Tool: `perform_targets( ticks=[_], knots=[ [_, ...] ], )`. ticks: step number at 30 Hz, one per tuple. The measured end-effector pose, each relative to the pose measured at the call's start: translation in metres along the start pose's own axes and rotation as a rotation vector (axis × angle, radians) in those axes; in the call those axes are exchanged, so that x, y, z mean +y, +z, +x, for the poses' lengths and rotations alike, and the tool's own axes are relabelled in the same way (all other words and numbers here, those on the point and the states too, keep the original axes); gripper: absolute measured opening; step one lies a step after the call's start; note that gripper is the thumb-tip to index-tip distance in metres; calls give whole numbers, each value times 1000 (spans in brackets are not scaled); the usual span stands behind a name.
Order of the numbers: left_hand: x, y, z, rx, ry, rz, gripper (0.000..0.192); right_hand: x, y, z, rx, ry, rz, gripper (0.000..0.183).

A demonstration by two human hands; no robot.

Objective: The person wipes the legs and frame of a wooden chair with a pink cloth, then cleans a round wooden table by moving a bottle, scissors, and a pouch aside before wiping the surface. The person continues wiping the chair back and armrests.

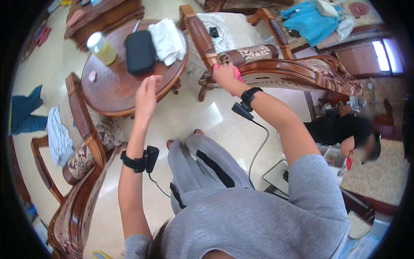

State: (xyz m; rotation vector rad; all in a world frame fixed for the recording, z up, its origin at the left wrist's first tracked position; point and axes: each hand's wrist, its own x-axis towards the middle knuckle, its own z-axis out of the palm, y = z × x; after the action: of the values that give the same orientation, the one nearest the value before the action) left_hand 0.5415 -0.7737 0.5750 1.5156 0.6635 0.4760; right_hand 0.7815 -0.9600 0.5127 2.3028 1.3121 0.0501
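My right hand grips a pink cloth against the carved wooden frame of an armchair, close to where the armrest meets the back. Part of the cloth is hidden under my fingers. Over the near edge of a round wooden table hovers my left hand, its palm turned inward and nothing in it. Just beyond that hand lies a black zippered case. A folded white cloth is beside the case, and a jar with a white lid and yellowish contents stands to its left.
A second carved armchair stands at the left, with a light blue garment over it. On the right armchair's seat lies a small black object. Another person is at the right. A cable hangs from my right wrist strap.
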Motion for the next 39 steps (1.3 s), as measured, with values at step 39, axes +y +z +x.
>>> perform_targets(
  ticks=[39],
  knots=[
    [133,292,-8,101,515,250,40,242,-148,-270,916,-657,724,26]
  ],
)
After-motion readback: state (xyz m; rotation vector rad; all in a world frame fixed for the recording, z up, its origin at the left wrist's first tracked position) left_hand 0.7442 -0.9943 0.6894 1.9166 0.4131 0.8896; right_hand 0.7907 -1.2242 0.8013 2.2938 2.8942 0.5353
